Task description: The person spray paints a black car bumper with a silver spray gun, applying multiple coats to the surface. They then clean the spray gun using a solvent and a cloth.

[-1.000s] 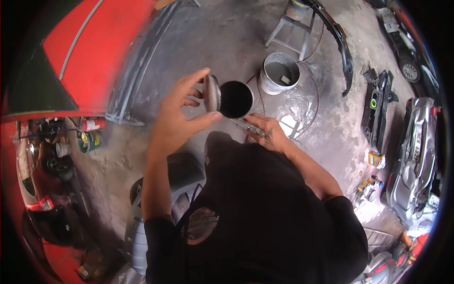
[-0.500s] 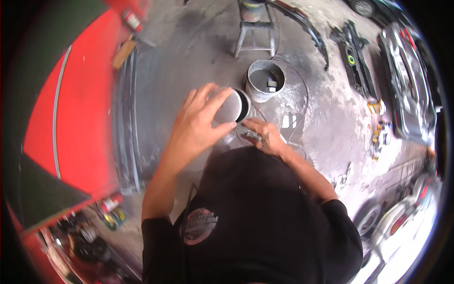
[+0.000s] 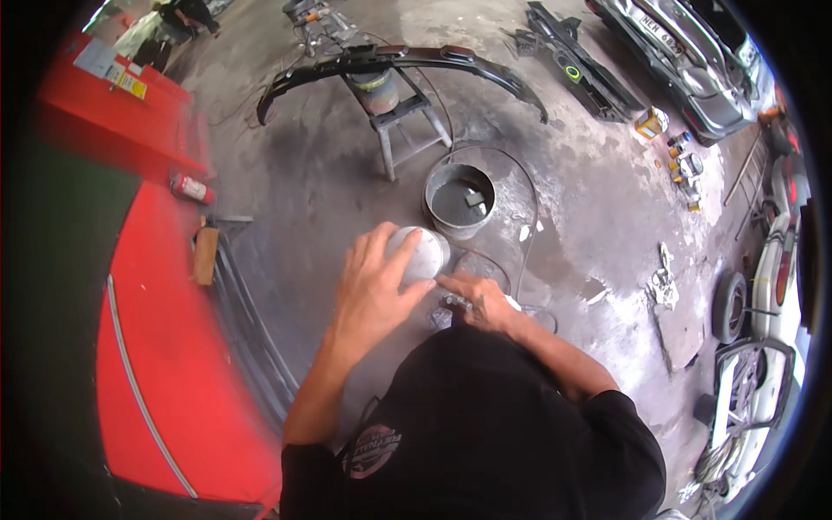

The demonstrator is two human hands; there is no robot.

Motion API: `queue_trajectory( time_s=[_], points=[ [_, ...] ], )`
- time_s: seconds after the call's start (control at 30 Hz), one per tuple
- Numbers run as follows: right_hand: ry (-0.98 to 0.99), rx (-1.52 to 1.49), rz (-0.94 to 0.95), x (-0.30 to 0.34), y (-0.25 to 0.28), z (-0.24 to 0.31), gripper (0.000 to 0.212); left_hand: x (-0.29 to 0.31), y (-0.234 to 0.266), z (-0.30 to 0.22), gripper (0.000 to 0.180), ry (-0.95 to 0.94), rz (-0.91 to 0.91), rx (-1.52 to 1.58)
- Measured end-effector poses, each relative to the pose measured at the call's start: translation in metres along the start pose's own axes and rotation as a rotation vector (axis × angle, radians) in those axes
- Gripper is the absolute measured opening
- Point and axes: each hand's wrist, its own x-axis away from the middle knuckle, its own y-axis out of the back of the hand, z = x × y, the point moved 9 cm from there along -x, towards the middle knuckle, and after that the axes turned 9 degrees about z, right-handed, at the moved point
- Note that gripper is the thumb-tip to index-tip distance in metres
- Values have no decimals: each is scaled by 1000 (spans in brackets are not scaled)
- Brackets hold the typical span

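Note:
My left hand [image 3: 371,284] curves over a round, pale grey lid [image 3: 420,257], thumb on the near side and fingers across the far side. The lid sits over a round cup [image 3: 445,253], so the inside is hidden. Beside the cup's near right, my right hand [image 3: 487,303] is closed round a shiny metal tool that looks like a spray gun [image 3: 453,301]. Most of the tool is covered by my fingers and dark shirt.
Just beyond my hands stands a bucket [image 3: 430,213] of dark liquid with a small block in it. A hose [image 3: 530,186] loops round it. Farther off, a bumper [image 3: 394,59] lies across a stool [image 3: 388,158]. A red panel [image 3: 165,347] fills the left; cans [image 3: 689,166] stand right.
The lid has moved from beside the cup's dark opening to over it, with my left hand still on it. My view has turned, bringing the bumper and stool more fully into sight.

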Motion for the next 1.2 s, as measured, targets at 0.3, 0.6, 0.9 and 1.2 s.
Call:
queue_trajectory(
  time_s=[0.3,0.6,0.9,1.2],
  points=[
    [120,-24,-97,-107,50,-45,59,-101,-12,62,68,-187,-58,49],
    [13,-44,-88,-165,86,-51,54,-165,5,103,67,-239,-77,29],
    [-45,-219,-261,-213,103,-91,54,-239,18,144,65,-377,-65,322],
    [-388,-237,-1029,-211,171,-226,37,-304,220,101,46,-1176,239,1504]
  ],
)
